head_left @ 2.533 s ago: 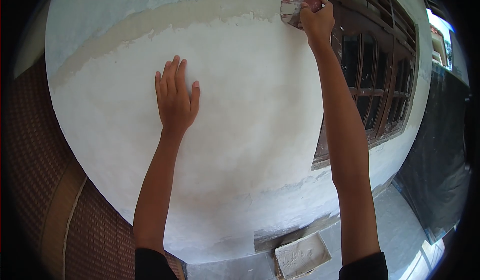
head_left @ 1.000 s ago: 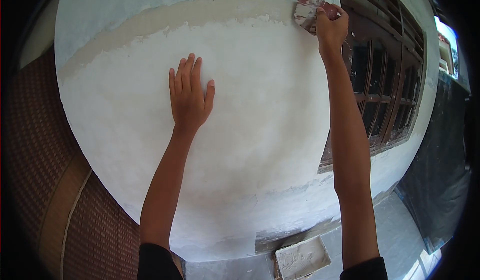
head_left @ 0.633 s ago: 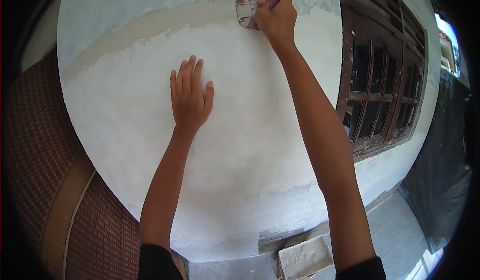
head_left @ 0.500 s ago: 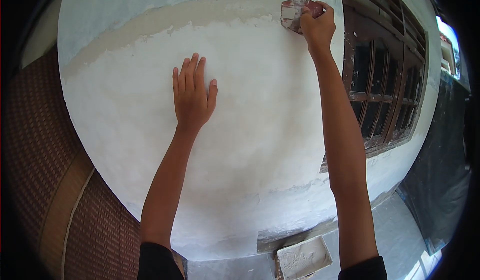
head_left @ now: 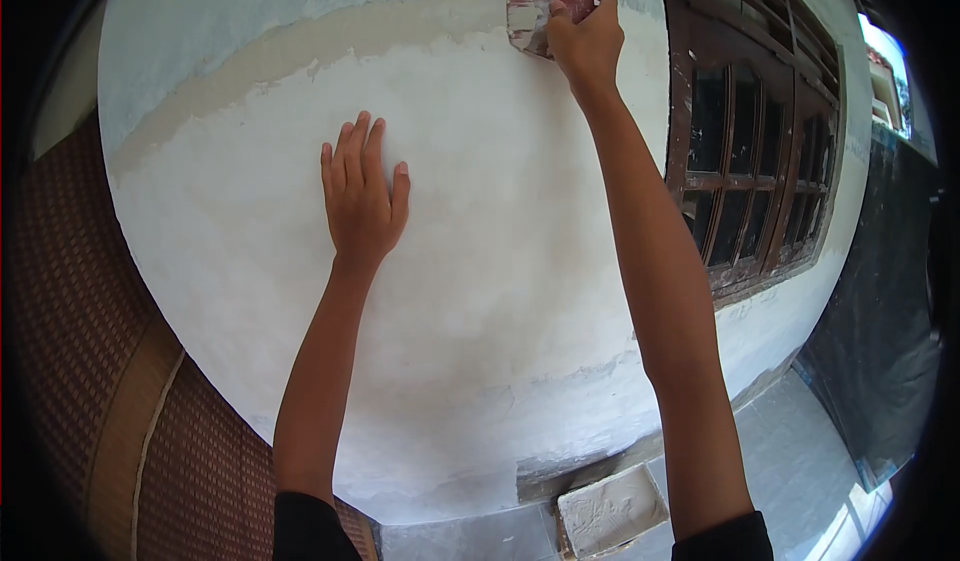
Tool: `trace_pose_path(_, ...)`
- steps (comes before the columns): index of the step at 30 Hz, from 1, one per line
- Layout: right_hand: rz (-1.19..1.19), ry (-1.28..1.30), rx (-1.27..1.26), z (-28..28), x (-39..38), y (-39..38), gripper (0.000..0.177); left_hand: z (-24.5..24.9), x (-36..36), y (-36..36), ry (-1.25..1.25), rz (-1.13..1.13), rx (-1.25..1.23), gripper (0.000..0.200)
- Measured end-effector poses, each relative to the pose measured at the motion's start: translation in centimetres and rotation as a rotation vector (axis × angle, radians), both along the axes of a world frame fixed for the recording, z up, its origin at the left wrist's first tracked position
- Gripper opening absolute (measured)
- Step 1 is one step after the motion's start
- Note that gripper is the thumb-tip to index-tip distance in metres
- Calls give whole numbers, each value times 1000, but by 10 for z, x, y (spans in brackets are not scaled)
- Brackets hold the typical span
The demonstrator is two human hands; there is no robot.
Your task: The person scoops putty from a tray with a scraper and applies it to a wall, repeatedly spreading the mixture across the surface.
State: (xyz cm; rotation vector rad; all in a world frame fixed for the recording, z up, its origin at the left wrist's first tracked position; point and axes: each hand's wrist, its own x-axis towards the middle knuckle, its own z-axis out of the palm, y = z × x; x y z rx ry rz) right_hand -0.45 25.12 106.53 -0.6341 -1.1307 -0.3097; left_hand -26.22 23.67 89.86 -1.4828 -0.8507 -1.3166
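High on the white wall (head_left: pixel 470 221), my right hand (head_left: pixel 588 43) grips a reddish, plaster-smeared scraper (head_left: pixel 530 19), its blade flat against the surface. The scraper lies at the right end of a damp beige plaster band (head_left: pixel 370 29) that curves across the upper wall. Lower and to the left, my left hand (head_left: pixel 362 196) is spread against the wall with nothing in it. A tray of white plaster (head_left: pixel 612 511) rests on the floor near the foot of the wall.
A brown wooden window (head_left: pixel 745 151) with barred panes is set in the wall at the right. Woven matting (head_left: pixel 80 261) covers the left side. Dark sheeting (head_left: pixel 870 311) hangs at the far right above grey floor tiles (head_left: pixel 790 461).
My right hand and the scraper have moved left along the beige band, away from the window. The whole view has shifted slightly, and my left hand still lies spread on the wall.
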Motion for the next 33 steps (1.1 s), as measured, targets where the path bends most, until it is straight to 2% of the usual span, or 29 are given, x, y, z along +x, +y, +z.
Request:
trace_pose_path(1, -38, 64, 31, -1, 20, 3, 45, -1, 1, 0, -5, 5, 3, 52)
trace_pose_path(2, 74, 153, -44, -4, 33, -13, 47, 0, 1, 0, -10, 8, 4, 52)
trace_pose_path(3, 3, 174, 1, -4, 44, -15, 45, 0, 2, 1, -11, 6, 6, 52)
trace_pose_path(5, 94, 183, 24, -3, 36, -34, 44, -1, 3, 1, -10, 6, 10, 52)
trace_pose_path(6, 173, 178, 45, -2, 23, -39, 44, -1, 3, 0, -12, 6, 9, 53)
trace_pose_path(8, -24, -9, 177, 10, -3, -19, 45, 0, 3, 0, -8, 8, 7, 53)
trace_pose_path(10, 153, -36, 267, 13, -60, -27, 33, -1, 2, 0, -7, -7, 1, 53)
trace_pose_path(14, 105, -116, 263, 18, -116, -17, 30, 0, -1, 0, -2, -10, -13, 53)
trace_pose_path(15, 51, -100, 193, 18, -116, -18, 30, -1, -2, 0, -2, -9, -9, 53)
trace_pose_path(18, -10, -71, 243, 19, -76, 5, 33, -1, -1, 1, -5, -11, -6, 53)
trace_pose_path(20, 32, -13, 21, 9, -31, -13, 46, 0, -1, 2, -14, -10, -4, 52)
trace_pose_path(22, 48, 95, -55, 6, 13, -14, 46, -1, 0, 1, -11, -4, -10, 53)
trace_pose_path(24, 95, 187, -72, 3, 45, -20, 48, -2, 2, 0, -17, 10, 9, 51)
trace_pose_path(26, -71, 187, 61, 8, 58, -15, 48, 0, 3, -1, -19, 21, 37, 49)
trace_pose_path(28, 75, 135, 115, 11, 37, -12, 47, 0, 4, -1, -22, 39, 30, 50)
trace_pose_path(29, 116, 92, 58, 8, 10, -28, 46, -1, 5, 0, -17, 35, 30, 50)
trace_pose_path(30, 42, 33, 123, 10, -10, -23, 45, -1, 3, 1, -15, 22, 14, 51)
trace_pose_path(31, 150, -49, 295, 10, -33, -17, 35, -1, 2, 2, -10, 7, 0, 53)
trace_pose_path(33, 151, -99, 294, 11, -63, -17, 35, -2, -1, 1, -7, 8, -6, 52)
